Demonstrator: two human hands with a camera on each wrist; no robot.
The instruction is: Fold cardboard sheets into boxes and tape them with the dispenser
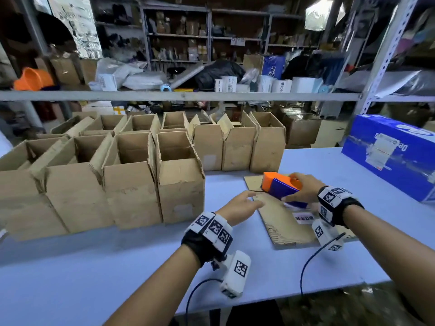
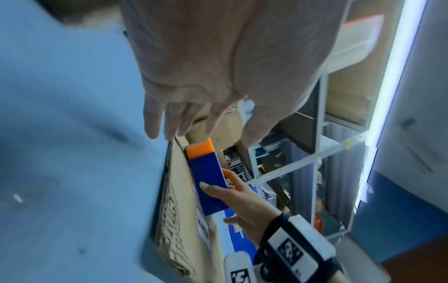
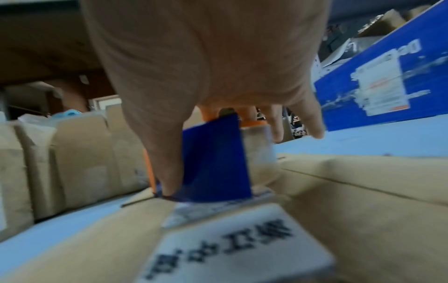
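Note:
A blue and orange tape dispenser (image 1: 281, 185) sits on a stack of flat cardboard sheets (image 1: 283, 222) at the table's right. My right hand (image 1: 303, 190) grips the dispenser (image 3: 215, 162) from the side, thumb on its near face and fingers over the far side. The sheets (image 3: 339, 220) carry a white label with black characters. My left hand (image 1: 242, 203) hovers open with straight fingers just left of the sheets' far corner, touching nothing I can make out. In the left wrist view the left hand (image 2: 194, 122) hangs just before the dispenser (image 2: 206, 178) and the sheets' edge (image 2: 174, 210).
Two rows of upright open cardboard boxes (image 1: 131, 175) fill the left and back of the light blue table (image 1: 117, 267). A long blue carton (image 1: 395, 154) lies at the far right. A metal shelf rail (image 1: 179, 95) crosses behind the boxes.

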